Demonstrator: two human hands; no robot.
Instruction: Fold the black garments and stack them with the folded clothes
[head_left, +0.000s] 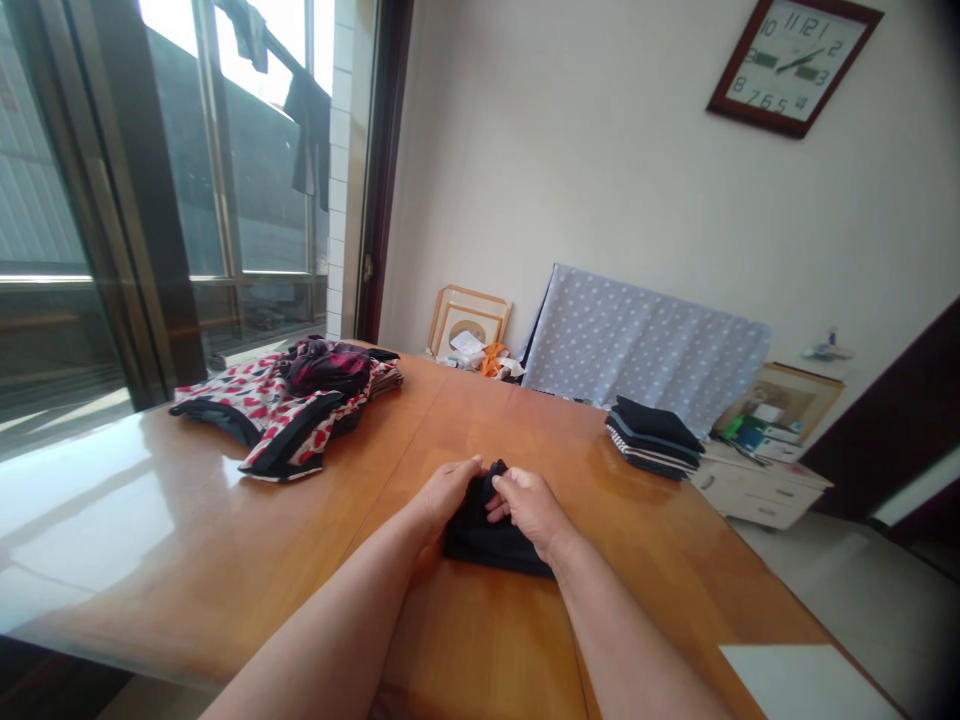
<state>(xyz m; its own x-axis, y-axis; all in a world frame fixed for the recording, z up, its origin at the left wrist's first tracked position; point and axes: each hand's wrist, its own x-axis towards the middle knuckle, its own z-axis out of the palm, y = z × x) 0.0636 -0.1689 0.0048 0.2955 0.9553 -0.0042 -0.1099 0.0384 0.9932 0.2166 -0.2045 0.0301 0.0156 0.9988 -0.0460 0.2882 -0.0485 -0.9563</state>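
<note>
A black folded garment point(495, 548) lies on the wooden table in front of me; its exact kind cannot be made out. My right hand point(529, 505) pinches a bunched bit of its dark fabric between thumb and fingers at the far edge. At the garment's left side, my left hand point(450, 492) has its fingers closed on the cloth, partly hidden by it. Both forearms reach in from the bottom of the view. Beyond my right hand sits a neat stack of folded clothes point(654, 440), black on top with grey and striped layers below.
A heap of clothes on the left holds a heart-print shirt point(289, 430) and a dark plaid garment point(330, 368). A white sheet point(806, 680) lies at the table's point(420, 420) right front corner. Behind stand a dotted cloth cover point(645, 335), picture frames point(472, 318) and a white cabinet point(757, 490).
</note>
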